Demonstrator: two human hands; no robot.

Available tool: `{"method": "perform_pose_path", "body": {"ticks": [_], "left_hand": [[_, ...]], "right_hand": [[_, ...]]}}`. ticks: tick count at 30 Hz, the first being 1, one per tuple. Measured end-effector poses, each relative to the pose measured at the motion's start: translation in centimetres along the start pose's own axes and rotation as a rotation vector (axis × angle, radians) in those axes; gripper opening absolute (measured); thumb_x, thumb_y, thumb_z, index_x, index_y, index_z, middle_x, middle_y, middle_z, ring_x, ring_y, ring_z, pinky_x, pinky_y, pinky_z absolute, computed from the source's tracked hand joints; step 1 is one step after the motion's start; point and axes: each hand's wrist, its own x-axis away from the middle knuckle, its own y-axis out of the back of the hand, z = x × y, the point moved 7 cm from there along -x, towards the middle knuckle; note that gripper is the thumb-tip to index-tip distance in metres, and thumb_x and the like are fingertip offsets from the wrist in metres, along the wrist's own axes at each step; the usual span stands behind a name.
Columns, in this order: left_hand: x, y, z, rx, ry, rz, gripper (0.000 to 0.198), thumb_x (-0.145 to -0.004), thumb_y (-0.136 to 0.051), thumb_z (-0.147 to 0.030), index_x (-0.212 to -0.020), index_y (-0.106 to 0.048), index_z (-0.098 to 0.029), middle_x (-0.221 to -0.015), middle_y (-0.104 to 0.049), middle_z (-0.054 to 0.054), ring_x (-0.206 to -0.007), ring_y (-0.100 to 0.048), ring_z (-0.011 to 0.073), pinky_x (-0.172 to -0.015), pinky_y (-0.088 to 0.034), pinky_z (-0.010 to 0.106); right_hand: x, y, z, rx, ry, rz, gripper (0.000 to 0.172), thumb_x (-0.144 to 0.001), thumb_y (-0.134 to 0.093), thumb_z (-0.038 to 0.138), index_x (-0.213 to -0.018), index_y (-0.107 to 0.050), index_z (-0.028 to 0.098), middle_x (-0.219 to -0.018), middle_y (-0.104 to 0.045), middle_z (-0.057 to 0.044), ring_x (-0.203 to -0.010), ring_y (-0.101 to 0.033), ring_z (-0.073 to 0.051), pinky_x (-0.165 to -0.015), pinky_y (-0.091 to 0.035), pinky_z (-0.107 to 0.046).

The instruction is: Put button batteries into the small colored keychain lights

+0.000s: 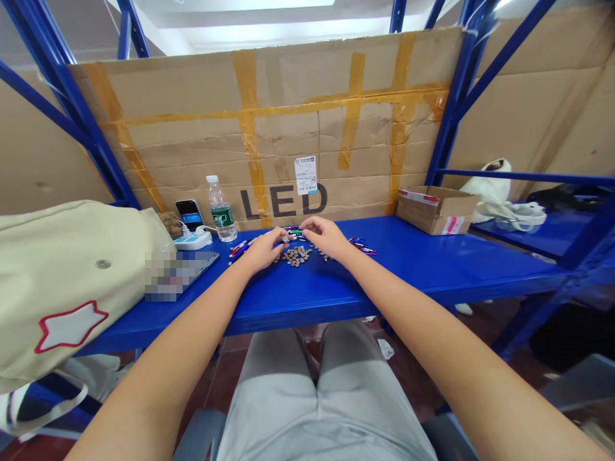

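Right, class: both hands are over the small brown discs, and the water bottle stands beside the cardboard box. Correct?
No: the head view shows the water bottle beside the phone, left of the cardboard box. Left hand and right hand are over the discs.

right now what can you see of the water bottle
The water bottle is clear plastic with a white cap and a green label, and seems to hold clear liquid. It stands upright near the back of the blue shelf, beside the phone, in front of the cardboard panel; whether it touches the panel is unclear.
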Motion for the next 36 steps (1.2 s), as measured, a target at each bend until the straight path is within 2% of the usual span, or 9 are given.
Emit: {"method": "perform_pose_path", "body": {"ticks": [5,9,12,14,17,21,23,32,36], "left_hand": [[0.1,0.1,-0.3,-0.049,-0.002,-0.008,0.018,-0.084,-0.052,-0.023,-0.102,-0.055,-0.021,-0.106,-0.066,0.003,-0.094,-0.062,0.018,-0.086,-0.046,0.031],[0.0,0.0,-0.2,-0.06,-0.007,-0.007,0.019,-0.083,-0.052,-0.024,-0.101,-0.055,-0.021,-0.101,-0.067,0.002,-0.091,-0.062,0.0185,-0.082,-0.047,0.03],[0.0,0.0,0.5,-0.063,0.042,-0.012,0.015,-0.082,-0.053,-0.025,-0.096,-0.055,-0.021,-0.097,-0.067,0.002,-0.09,-0.062,0.0193,-0.081,-0.047,0.031],[-0.1,0.1,1.2,-0.1,0.104,-0.022,0.012,-0.08,-0.056,-0.026,-0.09,-0.055,-0.02,-0.096,-0.068,0.003,-0.09,-0.062,0.0207,-0.081,-0.047,0.032],[-0.1,0.6,2.2,-0.169,0.161,-0.062,0.011,-0.078,-0.059,-0.027,-0.084,-0.055,-0.019,-0.093,-0.068,0.005,-0.088,-0.061,0.0218,-0.081,-0.047,0.034],[-0.1,1.0,2.4,-0.163,0.16,-0.096,0.011,-0.077,-0.06,-0.028,-0.081,-0.056,-0.018,-0.089,-0.067,0.005,-0.084,-0.061,0.0206,-0.077,-0.048,0.032],[0.0,0.9,2.3,-0.159,0.153,-0.082,0.011,-0.077,-0.06,-0.028,-0.081,-0.057,-0.018,-0.088,-0.067,0.005,-0.083,-0.061,0.0204,-0.078,-0.048,0.032],[0.0,0.4,2.0,-0.13,0.16,-0.021,0.014,-0.076,-0.06,-0.029,-0.085,-0.06,-0.018,-0.092,-0.068,0.004,-0.088,-0.061,0.0214,-0.081,-0.047,0.032],[0.1,0.0,1.6,-0.066,0.147,0.026,0.015,-0.074,-0.061,-0.027,-0.086,-0.062,-0.018,-0.092,-0.069,0.003,-0.089,-0.062,0.0209,-0.083,-0.047,0.031]], "right_hand": [[1.3,-0.4,3.1,0.246,0.315,0.063,0.014,-0.08,-0.05,0.017,-0.088,-0.062,0.016,-0.086,-0.062,-0.005,-0.077,-0.055,-0.014,-0.074,-0.044,-0.026],[1.8,-1.7,3.8,0.395,0.428,0.161,0.018,-0.082,-0.048,0.015,-0.092,-0.063,0.017,-0.088,-0.061,-0.006,-0.083,-0.055,-0.016,-0.078,-0.041,-0.026],[1.4,-1.6,3.3,0.468,0.371,0.145,0.02,-0.082,-0.049,0.016,-0.095,-0.064,0.016,-0.089,-0.062,-0.006,-0.084,-0.055,-0.016,-0.078,-0.04,-0.026],[1.2,-1.5,2.5,0.507,0.307,0.169,0.015,-0.081,-0.053,0.019,-0.089,-0.066,0.016,-0.086,-0.063,-0.006,-0.083,-0.056,-0.017,-0.078,-0.04,-0.027],[1.4,-1.8,1.2,0.553,0.221,0.316,0.009,-0.077,-0.061,0.022,-0.076,-0.068,0.016,-0.082,-0.066,-0.005,-0.082,-0.057,-0.018,-0.078,-0.04,-0.028],[1.8,-2.5,0.0,0.574,0.148,0.506,0.014,-0.074,-0.066,0.022,-0.085,-0.073,0.019,-0.086,-0.068,-0.004,-0.079,-0.06,-0.016,-0.073,-0.042,-0.026],[1.9,-2.8,-0.3,0.592,0.138,0.544,0.015,-0.074,-0.065,0.018,-0.086,-0.074,0.02,-0.085,-0.069,-0.004,-0.078,-0.061,-0.016,-0.071,-0.043,-0.025],[1.5,-3.3,-1.4,0.665,0.117,0.506,0.014,-0.079,-0.058,0.016,-0.081,-0.072,0.017,-0.085,-0.068,-0.006,-0.077,-0.059,-0.017,-0.069,-0.041,-0.026],[0.9,-2.4,-0.4,0.633,0.185,0.332,0.012,-0.081,-0.057,0.017,-0.082,-0.07,0.016,-0.085,-0.065,-0.006,-0.08,-0.058,-0.017,-0.073,-0.041,-0.026]]}}
